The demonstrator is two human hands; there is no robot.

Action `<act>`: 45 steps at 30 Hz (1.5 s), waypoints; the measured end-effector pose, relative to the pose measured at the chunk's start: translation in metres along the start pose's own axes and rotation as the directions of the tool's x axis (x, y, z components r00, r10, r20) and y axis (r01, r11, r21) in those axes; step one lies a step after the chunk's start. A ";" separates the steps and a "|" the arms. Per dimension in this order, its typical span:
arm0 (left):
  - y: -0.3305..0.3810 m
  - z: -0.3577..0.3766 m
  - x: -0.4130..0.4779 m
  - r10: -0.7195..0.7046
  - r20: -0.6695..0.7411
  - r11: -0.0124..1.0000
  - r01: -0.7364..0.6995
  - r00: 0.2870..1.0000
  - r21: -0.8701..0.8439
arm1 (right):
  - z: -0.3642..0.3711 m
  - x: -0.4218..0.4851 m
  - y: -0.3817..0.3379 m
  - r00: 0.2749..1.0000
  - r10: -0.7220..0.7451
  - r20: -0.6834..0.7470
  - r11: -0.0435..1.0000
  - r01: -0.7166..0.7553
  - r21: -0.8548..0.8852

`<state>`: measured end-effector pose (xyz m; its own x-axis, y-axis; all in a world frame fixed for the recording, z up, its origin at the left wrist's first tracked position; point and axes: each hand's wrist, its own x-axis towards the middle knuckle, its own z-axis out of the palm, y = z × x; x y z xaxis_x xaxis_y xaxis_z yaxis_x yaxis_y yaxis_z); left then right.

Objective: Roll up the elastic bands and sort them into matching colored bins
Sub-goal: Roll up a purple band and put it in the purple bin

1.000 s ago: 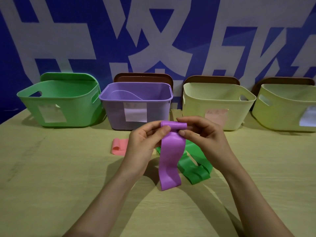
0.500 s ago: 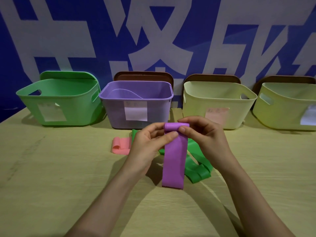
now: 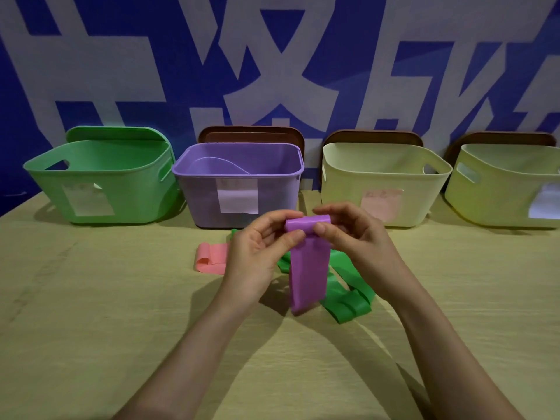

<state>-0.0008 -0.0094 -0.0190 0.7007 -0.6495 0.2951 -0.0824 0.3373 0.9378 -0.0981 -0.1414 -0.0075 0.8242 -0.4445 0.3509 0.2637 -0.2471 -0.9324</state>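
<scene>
1. While the fingers (image 3: 291,239) of both hands are clamped on the rolled top end of the purple band (image 3: 309,268), that roll (image 3: 306,223) lies with its long axis running left to right between them. It is held level above the desk (image 3: 91,328).
2. The left hand (image 3: 257,259) pinches the roll's left end with the thumb in front and the fingertips behind. The right hand (image 3: 357,244) pinches the right end the same way. Neither hand is nearer, since each has one end, and the palms are turned toward each other.
3. From the roll, the flat tail of the band hangs straight down toward the person. Whether its lower edge touches the desk or stops just above it I cannot tell.
4. Most of the band looks unrolled. I judge the coming move to be another turn of the roll down over the tail, so the winding runs downward from the fingers.
5. The purple bin (image 3: 206,201) stands just behind the hands, open side up and a little left of the roll. The left hand would likely have the shorter reach for the drop.
6. A green band (image 3: 348,301) lies loose on the desk behind and to the right of the tail. A pink band (image 3: 212,259) lies just left of the left hand. Neither has been rolled yet.
</scene>
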 end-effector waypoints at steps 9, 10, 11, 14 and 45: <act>-0.007 0.003 0.000 -0.150 -0.041 0.989 0.150 0.988 0.007 | 0.005 0.000 0.006 0.996 -0.037 -0.080 0.999 0.037 0.000; -0.006 0.002 0.001 -0.180 -0.050 0.984 0.180 0.982 0.001 | 0.005 0.000 0.006 0.997 -0.044 -0.067 0.999 0.043 -0.018; -0.006 0.000 0.001 -0.202 -0.049 0.979 0.201 0.978 -0.016 | 0.005 -0.001 0.006 0.997 -0.050 -0.051 0.998 0.048 -0.033; -0.002 -0.003 0.001 -0.216 -0.017 0.976 0.215 0.976 -0.039 | 0.004 -0.001 0.005 0.997 -0.072 -0.023 0.995 0.070 -0.071; -0.016 0.002 0.000 -0.269 -0.009 0.962 0.268 0.963 -0.060 | -0.005 0.001 0.012 0.999 0.011 -0.038 1.000 -0.011 0.012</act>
<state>-0.0015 -0.0161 -0.0332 0.7036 -0.7099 0.0305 0.1508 0.1911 0.9699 -0.0966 -0.1497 -0.0182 0.8073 -0.4800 0.3434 0.2607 -0.2320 -0.9371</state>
